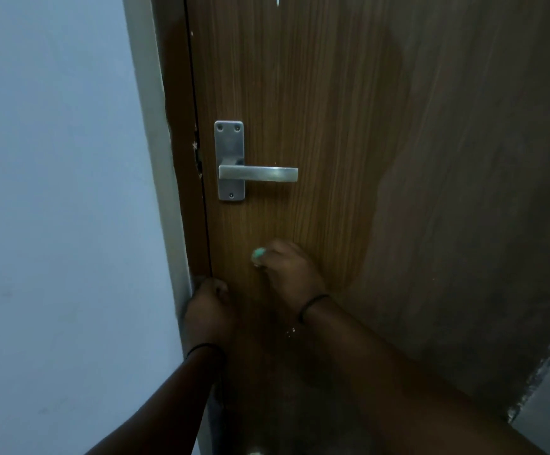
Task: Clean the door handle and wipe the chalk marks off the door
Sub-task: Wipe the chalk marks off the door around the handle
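Door (316, 110) is brown wood-grain w/ a metal lever handle (257, 174) on its left side, by the frame (155, 126). Pale wall (54, 159) to the left.

Right hand (286, 270) is pressed to the door well below the handle, fingers curled round a small mint-green thing (258, 254), prob. a bit of cloth or sponge, too small to tell. Only a corner of it shows past the fingertips. Left hand (206, 303) sits at the door edge, low down, fingers curled over the gap btw door and frame; can't tell if it's gripping the edge or just resting there. Thin dark band on each wrist.

A few white specks (290, 331) on the door near the right wrist, maybe chalk; more whitish flecks (196, 149) at the door edge beside the handle plate.

Step in hand looks like wiping the door face, not the handle, which is untouched right now. Next: run the green thing down over the specks w/ firm pressure, left hand steadying the door so it doesn't swing. Handle needs a pass too, up and left.
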`<state>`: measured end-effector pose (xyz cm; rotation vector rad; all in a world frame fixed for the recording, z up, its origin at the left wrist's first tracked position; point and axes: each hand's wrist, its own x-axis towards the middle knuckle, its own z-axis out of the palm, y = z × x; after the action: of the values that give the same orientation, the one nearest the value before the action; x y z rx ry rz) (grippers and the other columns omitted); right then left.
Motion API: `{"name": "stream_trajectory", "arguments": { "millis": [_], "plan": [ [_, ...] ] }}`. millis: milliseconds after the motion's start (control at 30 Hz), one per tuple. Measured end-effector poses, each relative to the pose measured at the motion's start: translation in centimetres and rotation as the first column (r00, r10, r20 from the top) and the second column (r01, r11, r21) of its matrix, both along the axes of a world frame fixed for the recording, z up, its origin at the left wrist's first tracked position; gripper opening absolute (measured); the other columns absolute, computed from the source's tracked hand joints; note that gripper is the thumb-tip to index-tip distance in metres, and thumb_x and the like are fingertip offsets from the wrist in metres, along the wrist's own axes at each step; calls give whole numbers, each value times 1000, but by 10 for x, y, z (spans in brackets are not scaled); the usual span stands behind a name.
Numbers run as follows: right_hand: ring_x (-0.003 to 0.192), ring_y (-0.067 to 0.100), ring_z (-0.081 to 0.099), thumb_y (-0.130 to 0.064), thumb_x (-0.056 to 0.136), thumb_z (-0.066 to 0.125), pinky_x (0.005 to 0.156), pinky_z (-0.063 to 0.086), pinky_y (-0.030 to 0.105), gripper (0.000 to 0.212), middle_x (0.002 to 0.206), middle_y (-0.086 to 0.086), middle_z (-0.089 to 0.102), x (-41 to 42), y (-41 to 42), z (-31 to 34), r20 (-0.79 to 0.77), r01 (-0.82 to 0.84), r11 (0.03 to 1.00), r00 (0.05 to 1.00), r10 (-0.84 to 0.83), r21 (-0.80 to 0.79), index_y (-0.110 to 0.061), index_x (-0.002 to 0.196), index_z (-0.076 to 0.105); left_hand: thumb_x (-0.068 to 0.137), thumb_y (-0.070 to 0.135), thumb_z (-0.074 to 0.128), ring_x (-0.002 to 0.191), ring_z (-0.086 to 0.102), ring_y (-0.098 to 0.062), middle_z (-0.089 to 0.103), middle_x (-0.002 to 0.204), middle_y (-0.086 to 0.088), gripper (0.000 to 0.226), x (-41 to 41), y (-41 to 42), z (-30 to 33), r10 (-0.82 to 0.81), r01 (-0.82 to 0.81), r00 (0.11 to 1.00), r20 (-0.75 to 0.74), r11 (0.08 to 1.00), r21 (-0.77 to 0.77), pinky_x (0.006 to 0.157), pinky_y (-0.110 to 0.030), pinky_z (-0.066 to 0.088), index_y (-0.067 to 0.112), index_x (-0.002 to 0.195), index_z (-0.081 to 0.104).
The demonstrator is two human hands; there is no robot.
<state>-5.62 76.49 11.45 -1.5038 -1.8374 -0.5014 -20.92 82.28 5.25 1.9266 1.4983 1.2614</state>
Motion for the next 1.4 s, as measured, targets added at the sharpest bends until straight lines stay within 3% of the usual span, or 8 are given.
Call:
{"name": "stream_trajectory", "arguments": {
  "millis": [133,333,633,767,900,1067,1267,1400],
  "plan": [
    [86,24,63,5,80,66,78,54,37,15,90,9,65,77,-54,0,-257,142,990,957,-136,5,-8,84,74,97,22,51,79,53,-8,59,89,7,11,21,-9,32,-125,109,985,119,985,133,61,-15,32,29,90,56],
    [81,14,64,2,82,64,78,43,1,20,93,3,68,100,-45,139,-613,411,851,778,-139,328,-10,92,76,96,16,50,75,51,0,55,83,9,12,44,-25,117,-208,75,922,326,924,375,64,-16,35,25,90,52],
    [95,26,64,-5,81,58,83,44,22,25,101,12,68,3,14,315,-234,182,833,970,-66,522,-11,98,75,86,28,51,66,50,-2,48,71,14,12,-4,-1,167,-185,74,968,169,855,514,56,-17,36,33,77,44],
    [108,35,59,5,86,55,95,45,35,26,111,21,66,-55,51,316,187,-92,937,982,29,337,-1,103,73,94,37,40,69,51,0,50,73,15,11,-5,-3,181,-173,38,967,190,827,560,56,-14,33,32,86,46],
    [112,26,53,0,93,52,93,44,31,28,119,10,61,-67,61,301,453,-48,984,891,-36,173,-10,111,71,96,30,43,71,49,1,46,78,15,7,-2,-4,194,-134,23,981,143,801,598,57,-10,31,31,90,45],
    [108,24,59,-4,91,54,95,45,29,24,114,12,64,-39,45,337,3,94,890,994,-106,447,-8,105,73,97,28,42,76,52,-3,54,86,9,10,-4,3,196,-121,12,980,158,830,558,63,-11,37,25,95,52],
    [110,19,54,-5,93,56,92,42,24,23,119,7,59,-59,35,269,413,2,997,910,28,-73,-11,111,69,101,23,42,73,52,-1,57,85,7,12,5,-12,169,-100,-15,956,276,922,387,57,-14,33,21,98,54],
    [97,10,59,-5,91,57,84,44,15,20,106,2,65,-27,23,236,-50,22,986,999,-14,163,-13,100,74,103,24,38,80,57,-7,62,90,3,21,3,-26,165,-165,48,937,310,935,351,61,-17,39,16,106,57]
  ]
}}
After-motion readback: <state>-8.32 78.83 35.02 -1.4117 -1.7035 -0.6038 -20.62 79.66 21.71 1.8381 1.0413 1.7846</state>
